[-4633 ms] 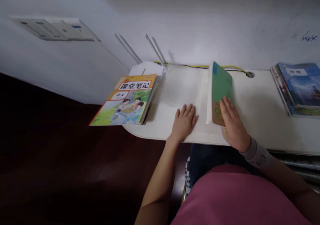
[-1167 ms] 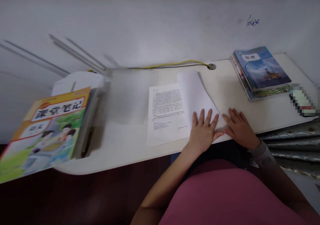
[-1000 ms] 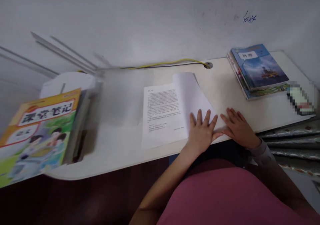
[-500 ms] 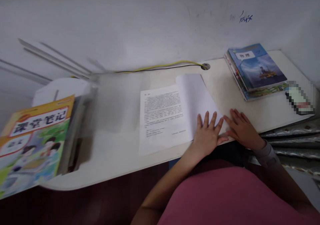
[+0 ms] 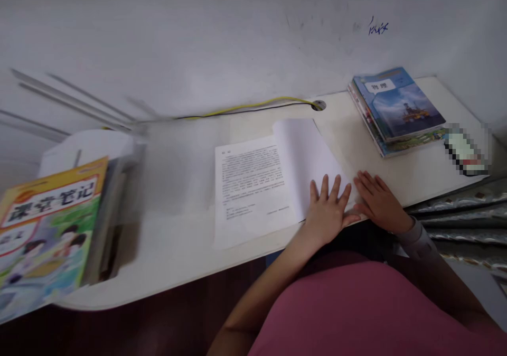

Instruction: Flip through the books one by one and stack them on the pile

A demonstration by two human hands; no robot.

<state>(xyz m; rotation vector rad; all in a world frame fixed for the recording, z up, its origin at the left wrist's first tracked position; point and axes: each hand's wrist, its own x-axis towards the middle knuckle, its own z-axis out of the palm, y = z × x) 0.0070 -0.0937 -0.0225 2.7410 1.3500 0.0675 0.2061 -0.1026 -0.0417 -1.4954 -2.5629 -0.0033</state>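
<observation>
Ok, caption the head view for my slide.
Left hand spread on an open book, right hand close by, at a white desk.

A pink top and grey wristband are worn.

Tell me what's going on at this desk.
A person in a pink top has an open book on a white desk. The left hand is spread on the lower part of its blank right page; the left page shows print. The right hand lies flat at the book's right edge. A stack of books sits farther right, and another pile is at the desk's left end.
</observation>
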